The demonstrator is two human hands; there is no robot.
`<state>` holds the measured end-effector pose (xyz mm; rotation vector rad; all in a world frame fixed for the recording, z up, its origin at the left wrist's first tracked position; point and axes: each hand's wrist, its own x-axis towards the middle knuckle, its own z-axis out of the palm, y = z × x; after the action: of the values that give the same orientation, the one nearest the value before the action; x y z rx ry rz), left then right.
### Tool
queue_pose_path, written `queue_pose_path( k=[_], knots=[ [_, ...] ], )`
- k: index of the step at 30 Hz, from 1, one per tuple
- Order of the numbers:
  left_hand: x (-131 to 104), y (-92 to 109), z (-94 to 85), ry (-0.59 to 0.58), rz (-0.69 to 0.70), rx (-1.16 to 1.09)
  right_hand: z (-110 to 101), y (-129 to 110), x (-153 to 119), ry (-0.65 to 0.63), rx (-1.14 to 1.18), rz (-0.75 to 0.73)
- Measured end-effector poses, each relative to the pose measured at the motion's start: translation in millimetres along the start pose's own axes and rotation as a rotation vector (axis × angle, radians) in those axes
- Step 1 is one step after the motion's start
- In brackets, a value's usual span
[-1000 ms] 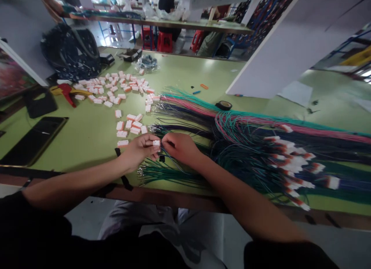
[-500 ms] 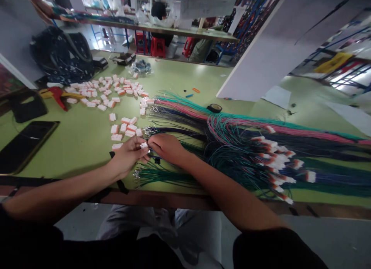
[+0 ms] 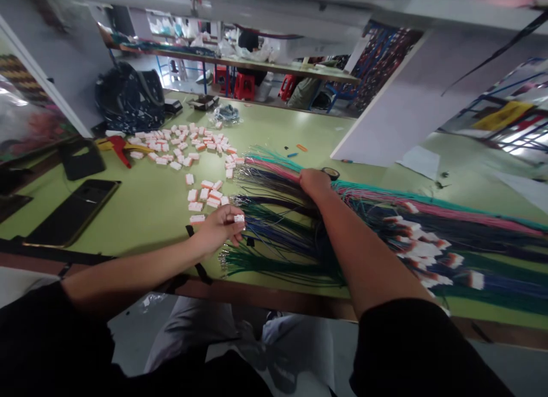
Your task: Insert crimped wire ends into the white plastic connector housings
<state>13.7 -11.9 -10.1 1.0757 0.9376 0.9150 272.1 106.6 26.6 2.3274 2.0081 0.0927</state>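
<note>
1. Hands: the left hand (image 3: 219,229) pinches a white connector (image 3: 239,219) at the left end of the blue wires (image 3: 276,233); the right hand (image 3: 315,183) lies over the pink wires (image 3: 276,169), fingers hidden, so its grip cannot be told.
2. Dark patterned bag (image 3: 128,100): contents hidden.
3. Loose connectors (image 3: 175,165): scattered on the green surface (image 3: 145,214).
4. Dark box (image 3: 204,102): contents too small to tell.
5. Clear plastic bag (image 3: 226,115): bluish contents.
6. Wired connectors (image 3: 422,249): heaped beyond the right forearm.
</note>
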Motion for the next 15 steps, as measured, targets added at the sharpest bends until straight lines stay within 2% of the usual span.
queue_pose_path(
  k=[5, 7, 10, 11, 13, 15],
  knots=[
    [0, -1, 0.1, -0.032, 0.016, -0.032, -8, 10, -5, 0.08, 0.009, 0.076],
    [1, -1, 0.8, -0.028, 0.015, -0.043, -11, 20, -3, 0.179, 0.069, 0.161],
    [2, 1, 2.1, 0.001, -0.002, -0.05, -10, 34, -2, 0.379, 0.279, 0.338],
    [2, 2, 2.4, 0.006, -0.009, -0.049, -8, 36, -3, 0.418, 0.348, 0.352],
    [3, 3, 2.9, 0.008, -0.017, -0.045, -6, 35, -8, 0.393, 0.435, 0.233],
    [3, 4, 3.1, 0.01, -0.026, -0.041, -5, 28, -16, 0.28, 0.482, -0.003]
  ],
)
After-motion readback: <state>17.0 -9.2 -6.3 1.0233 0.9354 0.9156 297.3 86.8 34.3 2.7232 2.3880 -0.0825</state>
